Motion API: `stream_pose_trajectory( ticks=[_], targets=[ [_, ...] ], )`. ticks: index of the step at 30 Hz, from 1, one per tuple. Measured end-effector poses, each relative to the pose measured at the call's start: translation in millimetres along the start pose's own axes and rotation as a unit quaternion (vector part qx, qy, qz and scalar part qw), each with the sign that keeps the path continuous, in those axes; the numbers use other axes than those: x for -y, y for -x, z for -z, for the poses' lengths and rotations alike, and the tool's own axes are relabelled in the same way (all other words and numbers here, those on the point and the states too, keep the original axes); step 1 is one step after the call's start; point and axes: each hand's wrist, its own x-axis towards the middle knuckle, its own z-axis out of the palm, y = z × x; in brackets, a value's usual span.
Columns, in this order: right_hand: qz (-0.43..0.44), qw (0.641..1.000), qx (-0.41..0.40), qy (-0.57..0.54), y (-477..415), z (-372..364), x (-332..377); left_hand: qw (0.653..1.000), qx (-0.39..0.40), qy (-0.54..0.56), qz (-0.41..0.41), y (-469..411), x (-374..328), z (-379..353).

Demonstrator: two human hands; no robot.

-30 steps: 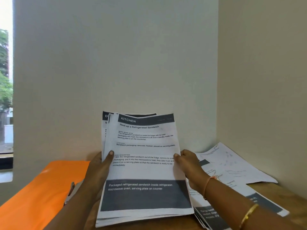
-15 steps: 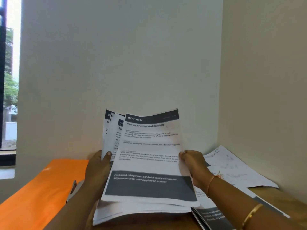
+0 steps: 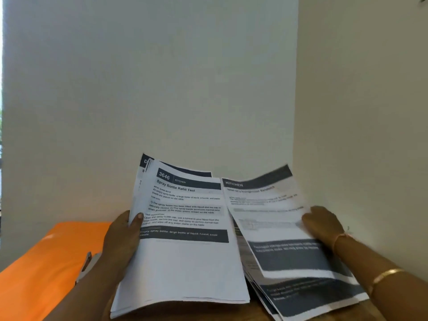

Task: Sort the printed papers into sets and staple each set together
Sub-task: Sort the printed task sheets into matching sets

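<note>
My left hand grips a stack of printed papers by its left edge, thumb on the top sheet headed "Spray Bottle Refill Test". My right hand holds a single sheet headed "KITCHEN" by its right edge, over a pile of printed pages lying on the table at the right. That sheet is blurred. A stapler lies on the table left of my left forearm, partly hidden by it.
An orange folder or sheet covers the table's left side. White walls meet in a corner just behind the papers. The wooden table edge shows below the stack.
My right hand has pulled the "KITCHEN" sheet off the stack and carried it to the right, over the pile there. The "Spray Bottle Refill Test" page is now exposed on top.
</note>
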Motion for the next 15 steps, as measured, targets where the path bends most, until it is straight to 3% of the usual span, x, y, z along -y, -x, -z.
stream_pose_trajectory(
  ticks=[4, 9, 15],
  targets=[
    [-0.007, 0.993, 0.035, 0.116, 6.2, 0.5, -37.9, 1.000, -0.001, 0.003, 0.007, -0.6, 0.3, 1.2],
    [0.017, 0.982, 0.064, 0.178, 12.4, -10.5, -50.3, 1.000, 0.000, 0.009, 0.018, 0.1, 0.1, 0.5],
    [0.067, 0.967, 0.036, 0.243, 8.7, -30.9, -40.5, 1.000, 0.016, 0.005, 0.020, -0.1, 2.7, -3.4]
  ],
)
